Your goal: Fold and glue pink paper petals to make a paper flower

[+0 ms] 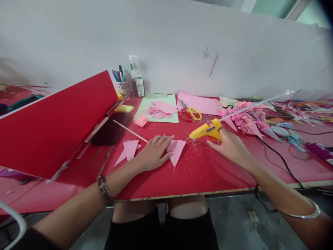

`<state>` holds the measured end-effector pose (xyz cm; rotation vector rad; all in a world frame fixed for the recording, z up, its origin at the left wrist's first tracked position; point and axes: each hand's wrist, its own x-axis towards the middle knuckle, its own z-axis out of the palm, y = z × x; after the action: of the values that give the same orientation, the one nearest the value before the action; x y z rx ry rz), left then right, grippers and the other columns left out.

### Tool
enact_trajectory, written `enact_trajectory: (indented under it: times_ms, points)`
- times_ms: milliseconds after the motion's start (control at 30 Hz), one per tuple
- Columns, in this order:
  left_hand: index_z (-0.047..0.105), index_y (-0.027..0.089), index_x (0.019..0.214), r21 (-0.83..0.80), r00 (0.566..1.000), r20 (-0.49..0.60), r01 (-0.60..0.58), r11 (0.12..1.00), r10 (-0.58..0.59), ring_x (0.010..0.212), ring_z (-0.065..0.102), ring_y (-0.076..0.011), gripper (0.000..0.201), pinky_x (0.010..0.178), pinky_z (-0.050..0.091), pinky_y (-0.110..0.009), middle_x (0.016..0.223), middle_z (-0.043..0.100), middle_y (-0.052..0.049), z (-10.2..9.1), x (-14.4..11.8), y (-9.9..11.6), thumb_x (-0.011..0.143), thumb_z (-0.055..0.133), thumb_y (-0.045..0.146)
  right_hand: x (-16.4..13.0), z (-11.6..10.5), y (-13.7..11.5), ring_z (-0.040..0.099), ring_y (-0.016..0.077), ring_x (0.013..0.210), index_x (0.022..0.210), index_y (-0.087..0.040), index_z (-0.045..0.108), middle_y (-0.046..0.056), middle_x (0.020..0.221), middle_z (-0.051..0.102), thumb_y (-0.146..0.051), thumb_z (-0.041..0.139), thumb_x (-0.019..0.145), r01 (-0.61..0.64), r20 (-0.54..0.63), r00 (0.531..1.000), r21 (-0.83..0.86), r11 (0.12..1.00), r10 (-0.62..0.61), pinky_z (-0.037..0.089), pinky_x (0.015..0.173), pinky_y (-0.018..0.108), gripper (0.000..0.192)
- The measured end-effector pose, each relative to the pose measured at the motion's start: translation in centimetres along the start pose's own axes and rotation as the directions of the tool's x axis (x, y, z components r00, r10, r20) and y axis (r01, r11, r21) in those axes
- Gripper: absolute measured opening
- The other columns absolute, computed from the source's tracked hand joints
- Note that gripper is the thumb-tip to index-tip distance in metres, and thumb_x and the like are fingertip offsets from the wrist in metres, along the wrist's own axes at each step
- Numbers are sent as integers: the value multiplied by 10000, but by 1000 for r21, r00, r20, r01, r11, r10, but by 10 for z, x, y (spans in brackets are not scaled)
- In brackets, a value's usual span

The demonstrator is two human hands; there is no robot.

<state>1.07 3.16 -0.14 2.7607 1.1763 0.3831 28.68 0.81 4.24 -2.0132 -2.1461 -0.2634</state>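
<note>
My right hand (235,147) grips a yellow glue gun (206,130) by its handle, a long clear glue stick rising from its back. The nozzle points left, close to the upper right corner of a pink paper triangle (177,151). Over that triangle's left part lies my left hand (157,152), fingers stretched out and pressing it on the red table top (166,184). A thin pale stick (130,129) reaches from beside the left fingers up to the left. More pink paper pieces (130,149) lie left of that hand.
Scissors (191,111) and pink paper scraps (160,109) lie farther back. Pink paper cones (246,119) pile up at right, near the black cord (281,161). A red board (59,121) leans at left. A bottle (137,81) and pen cup (123,86) stand by the wall.
</note>
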Motion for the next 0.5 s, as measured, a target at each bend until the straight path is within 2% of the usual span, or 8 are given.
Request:
enact_trajectory:
  times_ms: [100,200,333,433,500]
  points:
    - [304,170,1271,31,991,-67,120,992,-118,1134,337,-266,585,919,316,-418,1258,407,-97,-1,0,1,799,392,505,2,3,15,570,218,607,920,-146,473,75,718,598,-428,456,753,-73,-86,993,49,996,77,334,466,255,329]
    - [409,175,1169,44,981,-117,163,986,-157,1075,382,-271,549,874,353,-424,1183,443,-92,-1,2,1,756,439,535,3,8,37,579,235,655,954,-139,456,97,746,599,-352,393,799,-115,-111,986,73,991,123,360,498,271,271]
    - [458,182,1056,22,979,-130,164,986,-160,995,422,-259,447,809,388,-410,1090,470,-77,-2,6,0,746,468,504,2,17,63,586,240,702,935,-118,445,134,796,603,-287,345,823,-150,-6,989,32,988,151,368,532,275,225]
    - [468,176,952,-14,974,-144,172,985,-172,927,440,-238,350,773,396,-389,1012,485,-66,-1,10,-3,748,482,460,1,24,73,585,225,701,840,-128,464,123,752,603,-287,362,819,-135,90,987,23,991,132,370,545,259,190]
    - [463,176,893,-43,969,-154,187,981,-191,887,447,-225,287,745,399,-370,959,491,-57,1,13,-6,747,494,421,2,27,77,579,215,694,784,-137,474,114,735,601,-286,389,808,-132,101,986,20,991,129,369,559,254,173]
